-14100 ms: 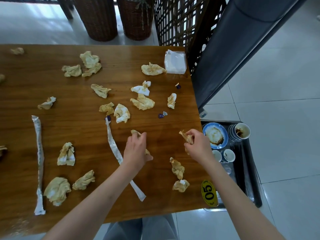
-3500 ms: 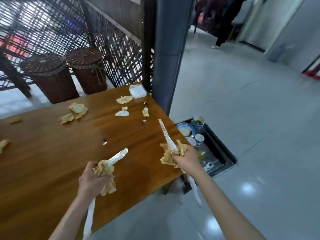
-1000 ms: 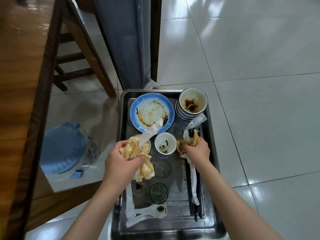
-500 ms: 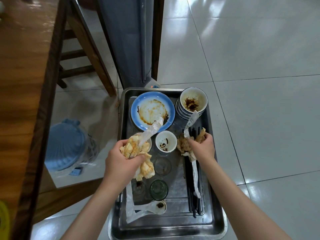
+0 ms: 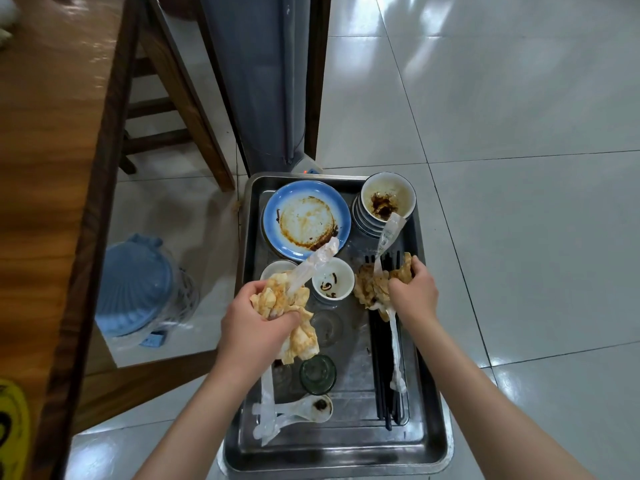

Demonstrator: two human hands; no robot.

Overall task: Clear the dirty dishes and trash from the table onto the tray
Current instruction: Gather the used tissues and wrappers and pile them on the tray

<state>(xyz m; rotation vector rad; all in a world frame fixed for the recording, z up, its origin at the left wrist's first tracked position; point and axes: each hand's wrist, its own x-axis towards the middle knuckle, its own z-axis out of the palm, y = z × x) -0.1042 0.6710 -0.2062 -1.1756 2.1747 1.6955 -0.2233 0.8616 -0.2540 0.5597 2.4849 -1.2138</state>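
Here left hand (image 5: 254,327) grips napkin wad (image 5: 284,303); right hand (image 5: 414,294) grips second wad (image 5: 370,289), above tray (image 5: 426,441).

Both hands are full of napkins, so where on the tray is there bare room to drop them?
Bare metal along the tray's near edge, below the spoon and chopsticks. Crowded farther in: plate, bowls, cups.

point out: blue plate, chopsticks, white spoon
blue plate (image 5: 273,216): head view, bare blue rim at left.
chopsticks (image 5: 382,386): head view, dark shafts on the tray's right side.
white spoon (image 5: 320,407): head view, stained bowl end.
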